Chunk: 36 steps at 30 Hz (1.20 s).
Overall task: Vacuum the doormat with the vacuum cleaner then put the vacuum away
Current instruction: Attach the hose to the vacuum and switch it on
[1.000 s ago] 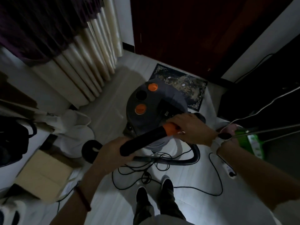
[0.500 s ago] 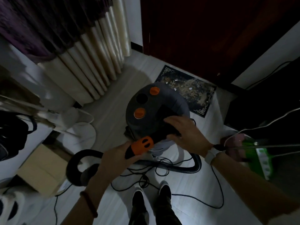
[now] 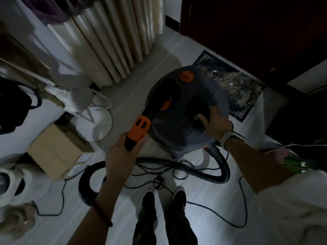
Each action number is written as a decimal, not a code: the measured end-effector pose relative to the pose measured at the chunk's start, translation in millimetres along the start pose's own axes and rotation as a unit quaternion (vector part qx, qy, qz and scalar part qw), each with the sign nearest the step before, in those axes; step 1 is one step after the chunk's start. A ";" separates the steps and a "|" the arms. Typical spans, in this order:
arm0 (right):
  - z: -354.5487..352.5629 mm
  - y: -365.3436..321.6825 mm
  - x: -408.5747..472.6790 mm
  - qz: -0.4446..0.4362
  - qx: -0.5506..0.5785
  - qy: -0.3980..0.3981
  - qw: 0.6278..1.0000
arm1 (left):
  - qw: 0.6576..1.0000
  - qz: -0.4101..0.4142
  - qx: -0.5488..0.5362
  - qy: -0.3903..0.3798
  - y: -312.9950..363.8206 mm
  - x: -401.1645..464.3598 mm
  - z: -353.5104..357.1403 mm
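Dim room, seen from above over the person's own feet at bottom centre. Canister vacuum cleaner, grey dome body with an orange knob near its top edge, stands on the pale floor in the middle of the frame. Left hand grips the black-and-orange hose handle, fingers curled round its lower end; the handle's black front part reaches up and lies against the left side of the vacuum's lid. Right hand rests on the right side of the lid at the dark carry-handle recess, fingers bent over its edge; whether they close fully around the handle is hidden. A pale wristband sits on the right wrist, a dark cord bracelet on the left forearm. Black ribbed hose leaves the vacuum's lower right, loops across the floor below the canister and curls round to the lower left behind the left forearm. Thin black power cord lies tangled on the floor near the feet. Doormat, dark with a pale fret border and speckled with light debris, lies just beyond the vacuum at upper right, against the dark door. Cream curtains hang at upper left; cardboard box at left; a green object at right edge.
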State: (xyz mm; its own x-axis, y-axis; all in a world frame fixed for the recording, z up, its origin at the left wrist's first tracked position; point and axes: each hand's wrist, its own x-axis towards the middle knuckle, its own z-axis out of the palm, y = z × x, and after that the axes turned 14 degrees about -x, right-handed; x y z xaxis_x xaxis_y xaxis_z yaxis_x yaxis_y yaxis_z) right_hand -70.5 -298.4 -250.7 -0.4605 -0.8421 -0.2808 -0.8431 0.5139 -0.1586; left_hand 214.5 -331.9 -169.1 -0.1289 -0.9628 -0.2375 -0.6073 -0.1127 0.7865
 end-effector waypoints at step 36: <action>37.7 58.3 -216.4 0.391 0.037 -0.004 0.920 | 0.952 0.108 -0.007 -0.286 53.7 -31.8 123.1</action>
State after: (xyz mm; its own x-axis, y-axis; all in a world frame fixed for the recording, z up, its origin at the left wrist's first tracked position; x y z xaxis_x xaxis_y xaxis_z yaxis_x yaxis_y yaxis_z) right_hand -9.5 -80.0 -234.9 -0.9157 -0.2095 -0.3429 -0.2336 0.9719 0.0300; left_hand 89.5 -277.1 -189.5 -0.6578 -0.6731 -0.3379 -0.5084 0.0658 0.8586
